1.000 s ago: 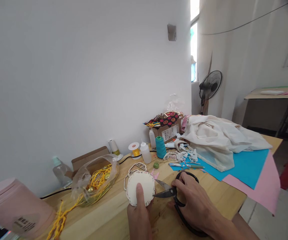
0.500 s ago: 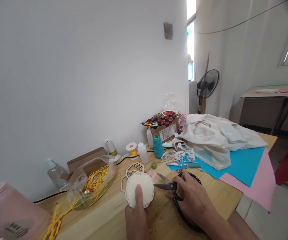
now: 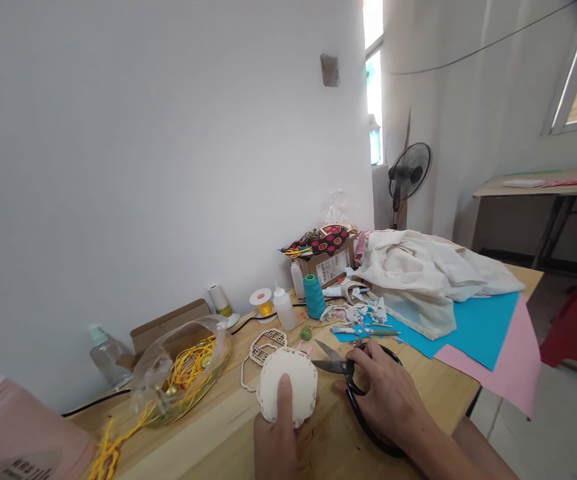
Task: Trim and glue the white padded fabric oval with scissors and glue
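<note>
My left hand point(image 3: 277, 437) holds a round white cloth-covered piece with a dotted edge point(image 3: 288, 383), thumb pressed on its face, above the wooden table point(image 3: 218, 433). My right hand point(image 3: 385, 397) grips black scissors point(image 3: 353, 383) by the handles. The blades are parted and point left at the right edge of the white piece. A flat wooden cut-out frame point(image 3: 263, 345) lies just behind the white piece.
A clear bag of yellow cord point(image 3: 183, 370) and a pink tub point(image 3: 23, 437) lie at left. Glue bottles point(image 3: 285, 308), a teal thread cone point(image 3: 313, 296), a cardboard box point(image 3: 328, 263), cream fabric point(image 3: 428, 273), and blue point(image 3: 478, 327) and pink paper point(image 3: 513, 360) lie behind. A fan point(image 3: 408, 173) stands beyond.
The scissor blades have drawn back a little from the white piece and opened wider. My left hand tilted the piece slightly. The view shifted left.
</note>
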A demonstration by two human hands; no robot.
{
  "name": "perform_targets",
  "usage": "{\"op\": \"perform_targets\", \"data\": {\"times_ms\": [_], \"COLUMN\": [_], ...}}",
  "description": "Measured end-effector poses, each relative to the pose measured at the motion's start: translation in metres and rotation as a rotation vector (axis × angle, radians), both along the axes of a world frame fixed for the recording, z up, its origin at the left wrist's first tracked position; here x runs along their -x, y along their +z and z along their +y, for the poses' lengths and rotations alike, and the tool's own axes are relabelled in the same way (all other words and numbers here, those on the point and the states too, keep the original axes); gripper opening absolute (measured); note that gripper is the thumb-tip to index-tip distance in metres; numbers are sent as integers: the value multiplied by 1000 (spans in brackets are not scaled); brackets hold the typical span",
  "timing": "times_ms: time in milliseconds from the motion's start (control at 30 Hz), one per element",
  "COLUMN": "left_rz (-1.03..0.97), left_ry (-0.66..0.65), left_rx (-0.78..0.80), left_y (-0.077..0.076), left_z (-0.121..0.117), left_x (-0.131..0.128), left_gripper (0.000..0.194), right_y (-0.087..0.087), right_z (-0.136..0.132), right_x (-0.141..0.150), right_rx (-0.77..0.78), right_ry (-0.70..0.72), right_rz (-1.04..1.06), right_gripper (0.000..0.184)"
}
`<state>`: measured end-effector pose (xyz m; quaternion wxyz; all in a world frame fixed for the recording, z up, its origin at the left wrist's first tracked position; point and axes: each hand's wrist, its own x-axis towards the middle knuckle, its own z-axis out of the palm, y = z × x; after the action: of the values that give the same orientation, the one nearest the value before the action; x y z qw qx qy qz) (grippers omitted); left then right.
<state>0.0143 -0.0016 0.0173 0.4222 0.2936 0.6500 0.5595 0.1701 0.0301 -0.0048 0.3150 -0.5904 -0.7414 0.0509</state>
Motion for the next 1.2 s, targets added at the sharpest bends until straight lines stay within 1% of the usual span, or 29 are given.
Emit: {"op": "perform_targets", "data": {"times_ms": [100, 200, 300, 400, 500, 567, 633, 733, 767, 800, 867, 933, 967, 1033, 1100, 1133, 1200], "left_rz": [-20, -133, -273, -377, -418, -426, -432, -441, -445, -449, -453, -453, -452, -454, -450, -443, -414], "left_ry": [5, 97, 206, 289, 378, 443, 506, 594, 610, 616, 606, 578, 557, 503, 435, 401, 341], "left_rx": [-42, -179, -329, -400, -428, -455, -504, -551, -549, -544, -534, -530, -528, -512, -486, -476, -470], "left_y": [4, 6, 3, -1, 1, 7, 16, 26, 28, 28, 26, 23, 21, 19, 18, 17, 15], "left_z": [2, 4, 7, 11, 14, 16, 16, 16, 17, 17, 18, 19, 20, 20, 21, 20, 19], "left_x": [3, 8, 14, 18, 24, 33, 46, 65, 69, 72, 73, 70, 68, 62, 55, 51, 43], "left_gripper": [34, 31, 32, 31, 27, 22, 17, 11, 10, 10, 11, 16, 19, 21, 22, 23, 26], "right_y": [0, -2, 3, 14, 23, 21, 13, 0, -2, -2, 2, 10, 15, 23, 27, 27, 21], "right_z": [0, 3, -2, -18, -35, -40, -39, -35, -33, -32, -26, -17, -12, -4, -2, -4, -13], "right_x": [1, -1, -2, 3, 18, 34, 52, 71, 73, 71, 58, 35, 21, -3, -18, -21, -15], "right_rx": [20, 40, 50, 110, 221, 272, 261, 159, 131, 112, 112, 132, 151, 138, 78, 47, 16], "right_ry": [39, 33, 54, 140, 298, 423, 531, 596, 593, 573, 473, 291, 215, 133, 146, 188, 337], "right_rz": [40, 93, 71, 32, 57, 27, -41, -144, -172, -187, -188, -177, -183, -156, -78, -43, -51], "right_gripper": [18, 21, 23, 24, 25, 28, 35, 51, 51, 48, 36, 28, 28, 35, 38, 37, 33]}}
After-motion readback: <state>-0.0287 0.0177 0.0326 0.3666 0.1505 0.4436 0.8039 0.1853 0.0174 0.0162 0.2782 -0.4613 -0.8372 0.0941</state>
